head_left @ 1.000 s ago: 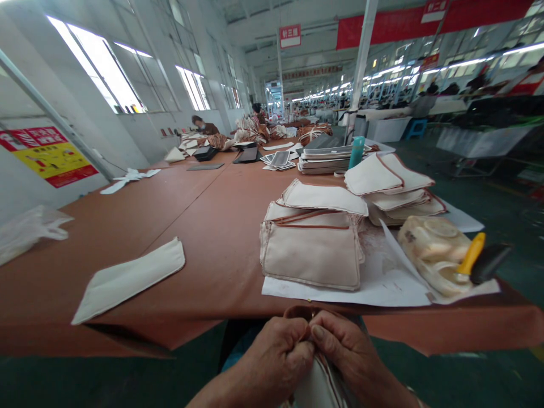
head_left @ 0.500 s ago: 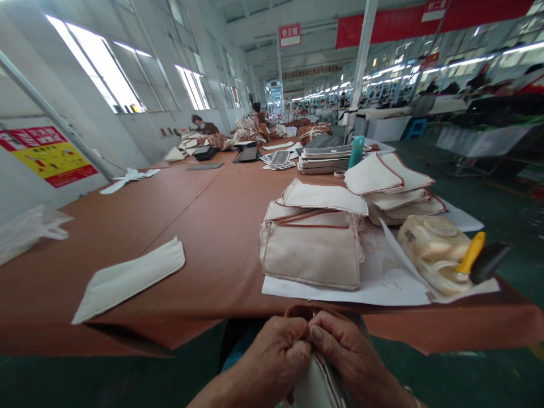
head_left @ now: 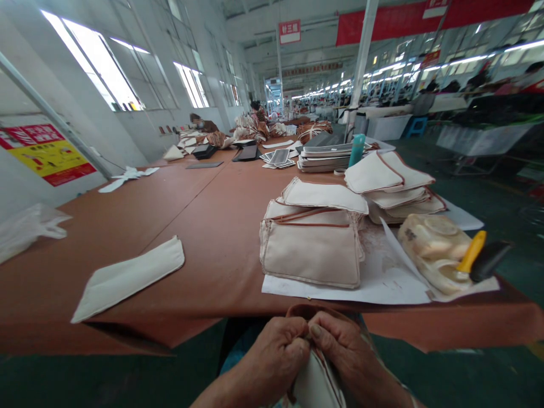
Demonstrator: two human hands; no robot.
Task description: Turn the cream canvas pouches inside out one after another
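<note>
Close together at the table's near edge, my left hand (head_left: 278, 348) and my right hand (head_left: 340, 345) pinch a cream fabric piece with brown edging (head_left: 318, 382). Both are closed, thumbs almost touching. The piece hangs down below the fingers toward my lap, and a brown strip curves up behind the knuckles. What lies exactly between the fingertips is hidden. Just beyond the hands, a stack of cream panels with brown trim (head_left: 312, 252) rests on white paper (head_left: 382, 283). A single cream panel (head_left: 131, 277) lies flat on the left.
The brown-covered table (head_left: 221, 238) reaches far ahead. On the right are another panel stack (head_left: 395, 181), a cut plastic jug (head_left: 433, 243), a yellow-handled brush (head_left: 471, 252) and a teal bottle (head_left: 356, 150). A plastic bag (head_left: 32, 229) lies left. A person (head_left: 204, 124) sits farther back.
Both hands keep their grip and have barely shifted, with a slight movement of the fingers on the cream piece. Things on the table stay where they were.
</note>
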